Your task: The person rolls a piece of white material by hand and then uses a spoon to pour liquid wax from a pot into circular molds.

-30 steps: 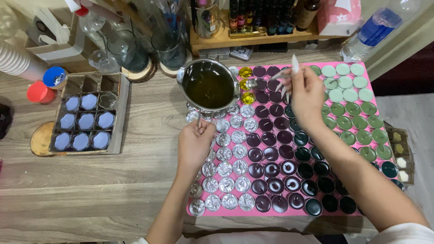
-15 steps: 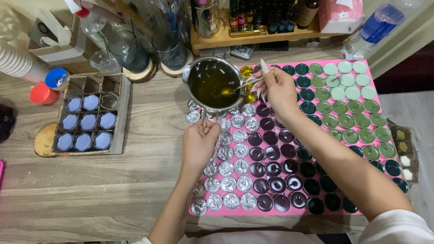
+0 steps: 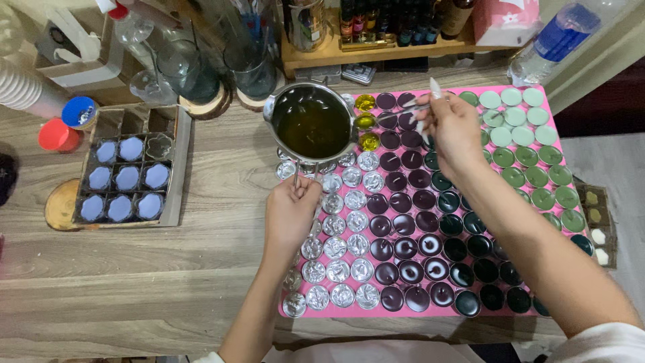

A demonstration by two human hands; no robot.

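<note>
Toward the far edge of the surface point(image 3: 134, 282), on the pink mat point(image 3: 537, 121), my left hand point(image 3: 290, 212) was closed around the thin metal handle of the small pouring pot point(image 3: 313, 122), its grip pressed together on it. That pot sat just beyond my knuckles, at the mat's far left corner, over the first row of empty foil cups point(image 3: 339, 249). It was round, steel, and filled nearly to the rim with a dark, olive-brown liquid whose top looked smooth and glossy.

My right hand point(image 3: 453, 131) hovered near the mat's far edge, just right of the pot, its grip pinching a slim white stick point(image 3: 430, 101) that pointed up and away from me. Below that hand lay three cups of yellow-green fill point(image 3: 366, 121), touching the pot's right side.

Beyond them, across the mat toward its right edge, the rows ran from dark plum cups point(image 3: 403, 202) through blackish green ones point(image 3: 463, 249) to pale green ones point(image 3: 517, 114). Near the left edge of the surface stood a grey tray point(image 3: 176, 168) holding lilac-filled cups point(image 3: 127, 181).
</note>
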